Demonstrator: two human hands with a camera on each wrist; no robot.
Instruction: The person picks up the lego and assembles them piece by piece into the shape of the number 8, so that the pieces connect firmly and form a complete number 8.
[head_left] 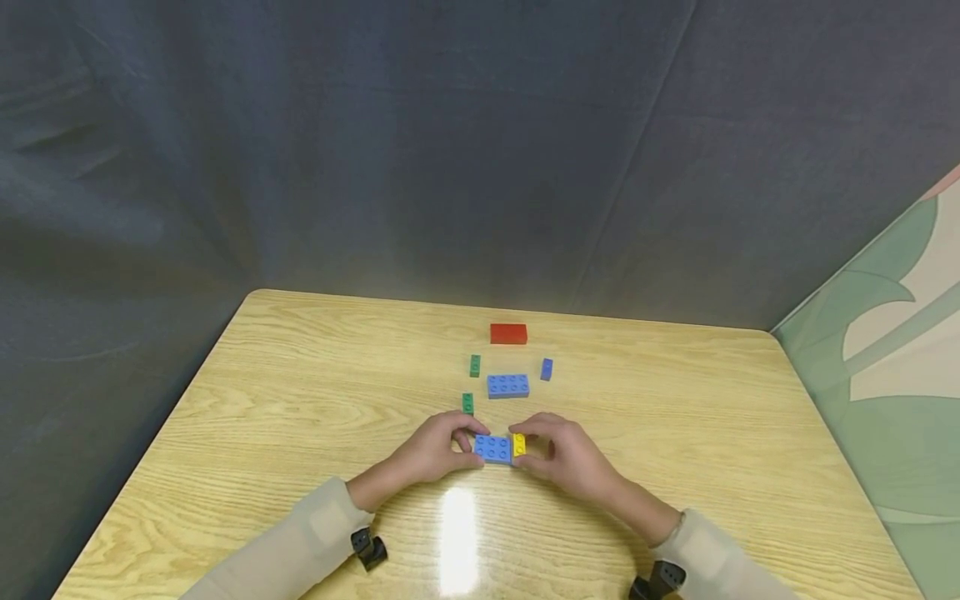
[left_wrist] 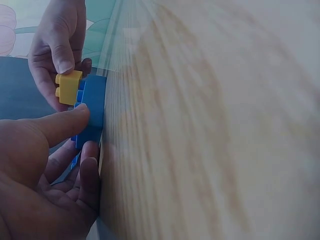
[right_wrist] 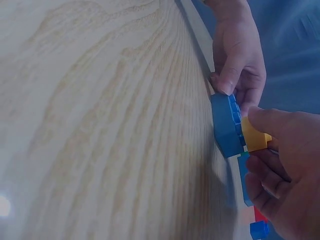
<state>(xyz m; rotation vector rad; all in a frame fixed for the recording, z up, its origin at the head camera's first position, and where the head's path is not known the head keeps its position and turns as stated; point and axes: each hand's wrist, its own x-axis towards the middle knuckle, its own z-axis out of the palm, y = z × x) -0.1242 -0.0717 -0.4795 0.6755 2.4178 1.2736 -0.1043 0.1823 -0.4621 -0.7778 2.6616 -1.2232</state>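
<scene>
In the head view, my left hand [head_left: 435, 448] pinches the left end of a large blue building brick [head_left: 492, 449] between thumb and fingers, low over the table. My right hand [head_left: 570, 455] holds a small yellow building brick [head_left: 519, 445] by its two ends, above the blue brick's right end. From the left wrist, the yellow brick [left_wrist: 70, 88] appears right at the blue brick's studs, crosswise to its length. The right wrist view shows the blue brick [right_wrist: 225, 125] with its studs facing the yellow brick's underside.
Beyond the hands lie a second large blue brick [head_left: 507, 387], a small green brick [head_left: 475, 366], another green brick [head_left: 468, 403] near the left fingers, a small blue brick [head_left: 547, 369] and a red brick [head_left: 508, 334]. A dark curtain [head_left: 480, 167] hangs behind the wooden table [head_left: 675, 400].
</scene>
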